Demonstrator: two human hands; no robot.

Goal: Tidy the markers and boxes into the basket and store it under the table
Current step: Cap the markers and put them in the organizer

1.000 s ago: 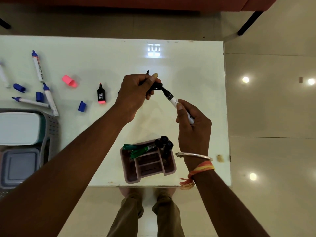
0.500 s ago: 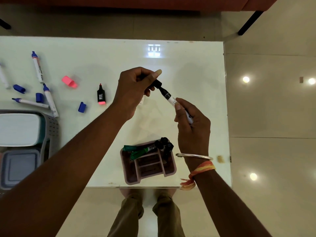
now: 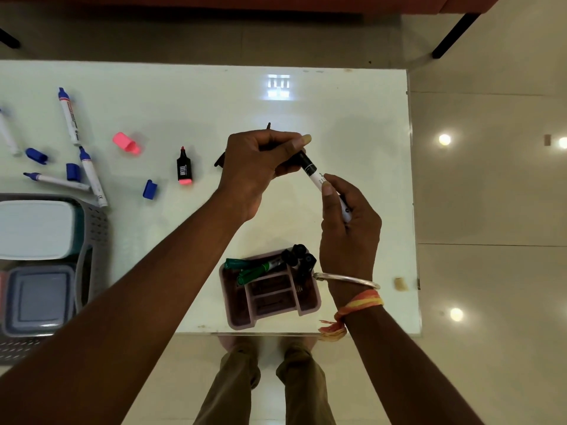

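Observation:
My right hand (image 3: 349, 223) grips the white barrel of a black marker (image 3: 316, 179) above the middle of the white table (image 3: 352, 118). My left hand (image 3: 260, 165) pinches the marker's black cap (image 3: 306, 163) at its far end; another dark marker pokes out of the same fist. A pink organiser tray (image 3: 242, 305) near the front edge holds green markers (image 3: 260, 266) and black markers (image 3: 299, 256). At the left lie blue markers (image 3: 69, 116), loose blue caps (image 3: 149, 189), a pink cap (image 3: 125, 143) and a black-and-pink highlighter (image 3: 184, 169).
A grey perforated basket (image 3: 92, 240) at the left table edge holds a white-lidded box (image 3: 33, 228) and a grey-lidded box (image 3: 38, 299). The table ends at the right, with tiled floor (image 3: 491, 194) beyond. My legs stand below the front edge.
My left hand has pushed the black cap along the marker toward my right hand, so the black tip no longer shows. Both hands sit slightly lower.

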